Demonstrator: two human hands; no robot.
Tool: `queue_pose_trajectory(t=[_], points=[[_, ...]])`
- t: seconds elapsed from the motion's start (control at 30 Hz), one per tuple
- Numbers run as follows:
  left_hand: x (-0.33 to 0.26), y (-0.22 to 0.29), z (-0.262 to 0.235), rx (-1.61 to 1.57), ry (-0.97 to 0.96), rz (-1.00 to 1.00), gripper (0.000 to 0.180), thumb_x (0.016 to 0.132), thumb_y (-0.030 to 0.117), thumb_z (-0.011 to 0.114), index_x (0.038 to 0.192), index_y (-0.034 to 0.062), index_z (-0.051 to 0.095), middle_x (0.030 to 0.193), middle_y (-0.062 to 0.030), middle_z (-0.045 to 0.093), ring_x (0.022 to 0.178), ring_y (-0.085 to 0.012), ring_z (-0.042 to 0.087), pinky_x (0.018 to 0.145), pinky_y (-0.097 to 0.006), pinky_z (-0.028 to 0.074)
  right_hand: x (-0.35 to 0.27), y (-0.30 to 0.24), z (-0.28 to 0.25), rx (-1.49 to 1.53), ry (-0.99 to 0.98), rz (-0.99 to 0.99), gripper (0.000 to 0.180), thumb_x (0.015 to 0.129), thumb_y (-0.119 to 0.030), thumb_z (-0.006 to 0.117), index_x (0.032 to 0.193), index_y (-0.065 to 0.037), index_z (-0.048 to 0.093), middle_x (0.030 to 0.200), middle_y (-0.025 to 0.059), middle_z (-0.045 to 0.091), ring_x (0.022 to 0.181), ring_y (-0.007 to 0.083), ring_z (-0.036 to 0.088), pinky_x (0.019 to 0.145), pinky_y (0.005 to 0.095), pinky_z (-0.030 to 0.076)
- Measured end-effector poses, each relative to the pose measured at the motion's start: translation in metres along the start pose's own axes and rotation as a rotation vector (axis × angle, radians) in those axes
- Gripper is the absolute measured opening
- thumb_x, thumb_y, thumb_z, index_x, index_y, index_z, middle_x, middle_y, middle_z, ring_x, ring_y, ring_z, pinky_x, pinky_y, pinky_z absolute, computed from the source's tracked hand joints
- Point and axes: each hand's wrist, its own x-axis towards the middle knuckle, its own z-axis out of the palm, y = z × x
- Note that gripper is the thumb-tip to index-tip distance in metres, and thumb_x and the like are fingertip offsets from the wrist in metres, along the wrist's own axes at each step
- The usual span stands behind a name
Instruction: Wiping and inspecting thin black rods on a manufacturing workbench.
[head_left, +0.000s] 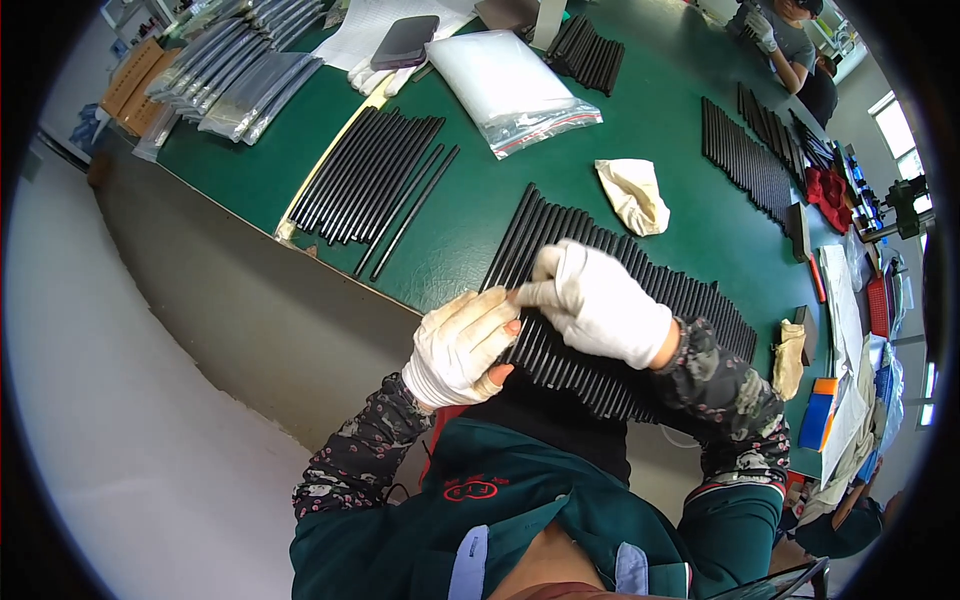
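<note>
Both my hands wear white gloves and meet at the left edge of a row of thin black rods laid side by side before me. My left hand is closed, its fingers pressed together, with bare fingertips showing at the glove's cut ends. My right hand is closed in a pinch over the rods, its fingertips touching those of the left. Whatever lies between the fingers is hidden. Left of my hands is a smaller group of black rods, with two rods lying slightly apart from it. A crumpled cream cloth lies beyond the row.
On the green table are a clear zip bag with white contents, a dark phone and bagged rods. More black rods lie far right, near a blue-orange block. Another person sits at the far side.
</note>
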Motion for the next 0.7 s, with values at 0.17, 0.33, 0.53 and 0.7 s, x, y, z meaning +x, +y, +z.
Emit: queue_pose_trajectory(t=[0.17, 0.33, 0.53, 0.7], points=[[0.000, 0.000, 0.002, 0.006, 0.023, 0.012, 0.044, 0.096, 0.041, 0.042, 0.119, 0.0056, 0.052, 0.107, -0.0137, 0.062, 0.094, -0.0330, 0.063, 0.079, -0.042, 0.051, 0.004, 0.006, -0.003, -0.127, 0.238, 0.239, 0.031, 0.076, -0.005, 0.063, 0.107, -0.008, 0.066, 0.080, 0.0090, 0.051, 0.081, 0.0269, 0.054, 0.071, 0.0354, 0.047], [-0.002, 0.001, 0.001, 0.029, 0.010, 0.008, 0.044, 0.095, 0.042, 0.042, 0.118, 0.0057, 0.053, 0.110, -0.0128, 0.062, 0.096, -0.0328, 0.063, 0.080, -0.041, 0.051, -0.001, 0.005, -0.005, 0.064, 0.133, 0.051, 0.017, 0.076, -0.010, 0.062, 0.091, -0.009, 0.069, 0.079, 0.0074, 0.056, 0.082, 0.0259, 0.057, 0.075, 0.0362, 0.049], [0.001, 0.003, -0.002, 0.004, 0.018, -0.007, 0.044, 0.096, 0.043, 0.041, 0.113, 0.0048, 0.056, 0.109, -0.0131, 0.063, 0.097, -0.0326, 0.063, 0.082, -0.042, 0.050, -0.003, 0.040, -0.022, -0.332, 0.470, 0.408, 0.028, 0.076, -0.016, 0.066, 0.102, -0.006, 0.064, 0.101, 0.0089, 0.061, 0.103, 0.0290, 0.053, 0.085, 0.0382, 0.047], [0.010, 0.006, -0.019, -0.096, -0.067, -0.077, 0.044, 0.096, 0.042, 0.042, 0.108, 0.0026, 0.058, 0.108, -0.0146, 0.064, 0.096, -0.0332, 0.063, 0.084, -0.043, 0.049, -0.025, 0.048, 0.001, -0.440, 0.302, 0.155, 0.044, 0.076, -0.029, 0.065, 0.114, -0.008, 0.059, 0.117, 0.0116, 0.054, 0.118, 0.0299, 0.046, 0.102, 0.0469, 0.028]])
